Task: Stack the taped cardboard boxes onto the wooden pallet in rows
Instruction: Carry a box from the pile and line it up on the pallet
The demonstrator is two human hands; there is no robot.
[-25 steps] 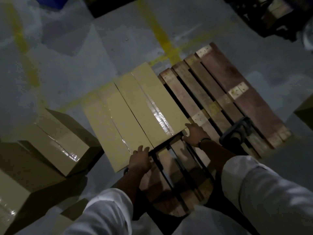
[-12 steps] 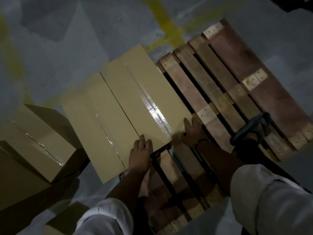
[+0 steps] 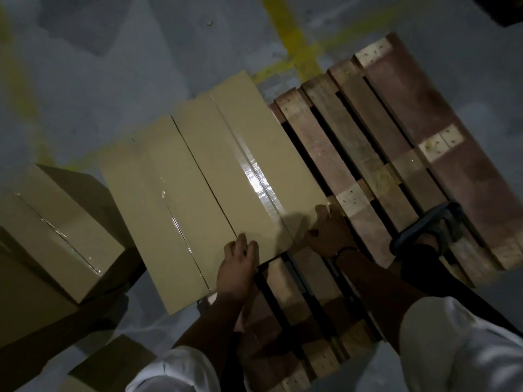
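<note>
Two taped cardboard boxes lie side by side on the left part of the wooden pallet (image 3: 424, 137). The left box (image 3: 152, 207) overhangs toward the floor, and the right box (image 3: 254, 165) has shiny tape along its top. My left hand (image 3: 237, 267) presses against the near edge of the right box by the seam between the boxes, fingertips over the top. My right hand (image 3: 328, 233) grips that box's near right corner.
A black pallet-jack handle (image 3: 430, 224) stands over the pallet's near right slats. Another taped box (image 3: 56, 222) sits on the floor at left, with more cardboard (image 3: 28, 306) below it. Yellow floor lines (image 3: 297, 43) cross the grey concrete beyond.
Both hands stay at the near edge of the right box. My left hand's fingers have crept up over the top edge. The view has shifted slightly.
</note>
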